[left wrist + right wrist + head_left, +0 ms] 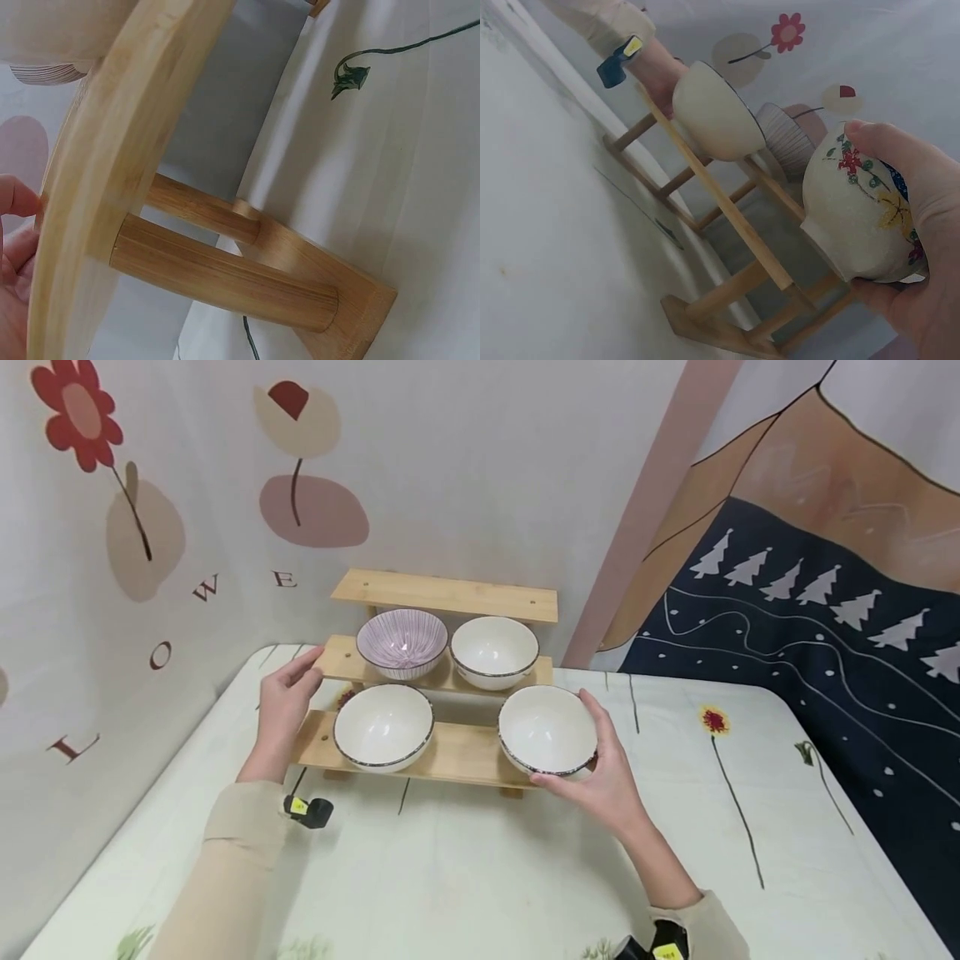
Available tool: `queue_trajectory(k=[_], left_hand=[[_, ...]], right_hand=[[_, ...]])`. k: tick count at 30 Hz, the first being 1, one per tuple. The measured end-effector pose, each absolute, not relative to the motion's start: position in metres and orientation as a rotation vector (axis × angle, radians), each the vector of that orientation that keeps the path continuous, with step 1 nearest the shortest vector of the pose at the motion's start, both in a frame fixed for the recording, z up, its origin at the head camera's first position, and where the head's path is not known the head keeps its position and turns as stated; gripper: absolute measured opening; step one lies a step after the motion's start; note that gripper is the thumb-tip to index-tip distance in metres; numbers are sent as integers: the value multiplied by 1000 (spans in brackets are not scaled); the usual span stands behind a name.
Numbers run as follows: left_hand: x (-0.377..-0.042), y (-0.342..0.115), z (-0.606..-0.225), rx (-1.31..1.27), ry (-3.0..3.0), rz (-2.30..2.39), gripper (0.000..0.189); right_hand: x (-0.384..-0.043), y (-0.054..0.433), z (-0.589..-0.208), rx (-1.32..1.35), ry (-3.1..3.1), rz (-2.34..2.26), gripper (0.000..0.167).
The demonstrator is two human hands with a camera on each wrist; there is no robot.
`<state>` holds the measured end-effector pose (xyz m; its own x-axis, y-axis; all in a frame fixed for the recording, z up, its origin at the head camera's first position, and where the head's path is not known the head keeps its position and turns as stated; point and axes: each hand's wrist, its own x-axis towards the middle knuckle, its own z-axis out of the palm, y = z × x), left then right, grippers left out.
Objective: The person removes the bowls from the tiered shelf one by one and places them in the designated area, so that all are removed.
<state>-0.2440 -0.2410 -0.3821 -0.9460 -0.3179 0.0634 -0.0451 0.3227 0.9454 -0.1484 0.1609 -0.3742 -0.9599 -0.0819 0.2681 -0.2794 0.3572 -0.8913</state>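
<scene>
A three-tier wooden shelf rack [468,752] stands on the table. My left hand [287,697] grips the left end of its middle board, its fingertips at the board's edge in the left wrist view. My right hand [600,777] holds a white bowl [547,727] with a dark rim, thumb and fingers on opposite sides. Painted flowers cover the outside of this floral bowl [862,202] in the right wrist view. It is at the right end of the lowest board; whether its base touches the wood is unclear. Another white bowl [384,727] sits on that board's left part.
On the middle board rest a purple-striped bowl [402,643] and a white bowl [495,652]. The top board [450,593] lies before a printed curtain [465,468]. A pale flower-patterned cloth [465,877] covers the table. Dark printed fabric [787,635] hangs at the right.
</scene>
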Motion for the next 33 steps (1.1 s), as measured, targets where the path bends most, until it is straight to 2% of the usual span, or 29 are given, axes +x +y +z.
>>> queue_trajectory(k=[33], left_hand=[[-248,-241,-383,364,-2235,-1843,46]], right_hand=[[-178,197,-364,87,-2402,1571,111]])
